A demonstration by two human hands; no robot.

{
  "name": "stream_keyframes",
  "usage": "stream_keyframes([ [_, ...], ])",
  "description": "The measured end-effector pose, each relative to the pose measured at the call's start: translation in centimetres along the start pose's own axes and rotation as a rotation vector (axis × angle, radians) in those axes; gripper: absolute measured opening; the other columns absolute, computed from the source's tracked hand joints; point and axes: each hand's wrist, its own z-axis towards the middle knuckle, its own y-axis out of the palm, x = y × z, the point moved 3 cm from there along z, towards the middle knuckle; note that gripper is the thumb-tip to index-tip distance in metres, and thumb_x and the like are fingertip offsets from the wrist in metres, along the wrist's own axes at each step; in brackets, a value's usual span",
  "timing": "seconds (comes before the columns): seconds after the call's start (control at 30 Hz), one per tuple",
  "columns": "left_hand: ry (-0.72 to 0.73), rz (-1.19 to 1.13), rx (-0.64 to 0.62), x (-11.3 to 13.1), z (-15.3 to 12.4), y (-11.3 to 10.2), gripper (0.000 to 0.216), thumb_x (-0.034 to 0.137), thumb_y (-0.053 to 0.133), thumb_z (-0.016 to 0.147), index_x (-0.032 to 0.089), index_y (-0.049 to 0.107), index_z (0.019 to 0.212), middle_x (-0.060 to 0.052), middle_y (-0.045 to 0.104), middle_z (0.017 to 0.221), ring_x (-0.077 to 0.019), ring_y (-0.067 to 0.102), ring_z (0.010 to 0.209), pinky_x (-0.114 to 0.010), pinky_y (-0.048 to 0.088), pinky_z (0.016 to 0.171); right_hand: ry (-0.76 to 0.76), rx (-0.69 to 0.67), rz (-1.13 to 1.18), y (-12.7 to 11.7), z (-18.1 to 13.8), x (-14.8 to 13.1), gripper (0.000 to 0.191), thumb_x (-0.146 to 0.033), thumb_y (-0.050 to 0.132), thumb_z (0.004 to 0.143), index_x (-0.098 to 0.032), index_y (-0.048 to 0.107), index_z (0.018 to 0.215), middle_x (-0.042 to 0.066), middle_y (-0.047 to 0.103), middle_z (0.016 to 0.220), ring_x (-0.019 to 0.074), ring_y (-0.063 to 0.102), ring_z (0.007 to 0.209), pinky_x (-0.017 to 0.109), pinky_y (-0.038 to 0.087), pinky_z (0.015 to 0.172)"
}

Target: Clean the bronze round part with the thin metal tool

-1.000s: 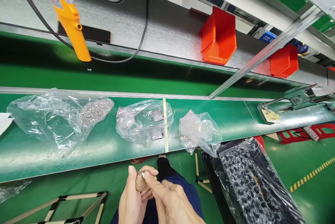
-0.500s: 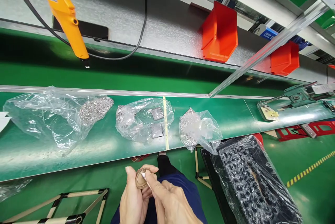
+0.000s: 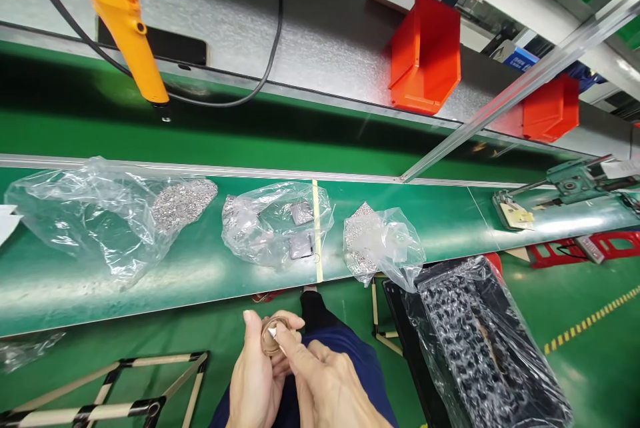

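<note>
Low in the middle of the head view, both of my hands work over my lap. My left hand (image 3: 255, 381) is closed round a small brownish ring-shaped part (image 3: 270, 338), held upright between thumb and fingers. My right hand (image 3: 325, 388) reaches in from the right, its thumb and forefinger pinching a tiny white piece (image 3: 273, 331) against the ring. Just beyond them runs the green workbench (image 3: 200, 281) with three clear plastic bags of small silvery parts: a large one at the left (image 3: 110, 215), a middle one (image 3: 275, 225) and a smaller one at the right (image 3: 380, 245).
An orange electric screwdriver (image 3: 123, 21) hangs on a cable at upper left. Two red bins (image 3: 425, 55) (image 3: 550, 111) sit on the grey shelf behind. A black bin lined with plastic (image 3: 475, 348) stands at my right. A green fixture (image 3: 565, 188) rests far right.
My hands stay together on the ring, the right fingers shifting slightly on the white piece. The view has tilted a little, so the bench sits higher in the picture.
</note>
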Motion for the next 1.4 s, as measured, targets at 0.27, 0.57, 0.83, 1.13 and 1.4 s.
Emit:
stream_keyframes([
  [0.27, -0.054, 0.022, -0.058, 0.4, -0.5, 0.8, 0.072, 0.088, 0.057, 0.077, 0.016, 0.067, 0.082, 0.004, 0.036, 0.056, -0.0086, 0.029, 0.052, -0.021, 0.029, 0.052, 0.010, 0.022, -0.203, -0.6, -0.2, 0.3, 0.089, -0.018, 0.056, 0.083, -0.038, 0.025, 0.164, 0.008, 0.070, 0.101, 0.0246, 0.069, 0.067, 0.030, 0.032, 0.050],
  [0.57, -0.098, 0.031, -0.088, 0.2, -0.6, 1.1, 0.076, 0.090, 0.056, 0.076, 0.015, 0.067, 0.080, 0.006, 0.023, 0.059, -0.0080, 0.014, 0.056, -0.022, 0.016, 0.052, 0.010, 0.010, -0.268, -0.3, -0.4, 0.5, 0.097, -0.016, 0.057, 0.076, -0.039, 0.023, 0.163, 0.007, 0.070, 0.103, 0.0271, 0.071, 0.067, 0.031, 0.023, 0.051],
  [0.83, -0.134, 0.030, -0.149, 0.2, -0.7, 1.3, 0.074, 0.086, 0.055, 0.080, 0.013, 0.066, 0.076, 0.009, 0.014, 0.057, -0.0058, 0.008, 0.053, -0.022, 0.011, 0.050, -0.027, 0.064, -0.335, -0.6, -1.0, 0.7, 0.092, -0.017, 0.058, 0.078, -0.037, 0.026, 0.162, 0.005, 0.069, 0.097, 0.0230, 0.068, 0.063, 0.031, 0.020, 0.049],
  [1.13, -0.175, 0.068, -0.197, 0.1, -0.5, 0.9, 0.077, 0.088, 0.051, 0.081, 0.013, 0.065, 0.072, 0.010, 0.010, 0.053, -0.0040, 0.007, 0.047, -0.022, 0.008, 0.048, -0.040, 0.007, -0.300, -1.1, -1.0, 0.7, 0.091, -0.013, 0.054, 0.080, -0.040, 0.024, 0.161, 0.006, 0.071, 0.100, 0.0258, 0.071, 0.070, 0.032, 0.022, 0.053],
  [1.4, -0.222, 0.059, -0.219, 0.0, -0.7, 0.7, 0.077, 0.090, 0.054, 0.078, 0.014, 0.065, 0.074, 0.011, 0.010, 0.052, -0.0032, 0.008, 0.046, -0.021, 0.006, 0.046, -0.040, -0.045, -0.184, -1.6, -0.9, 0.6, 0.086, -0.014, 0.049, 0.081, -0.040, 0.030, 0.161, 0.009, 0.073, 0.104, 0.0293, 0.073, 0.078, 0.033, 0.034, 0.058],
])
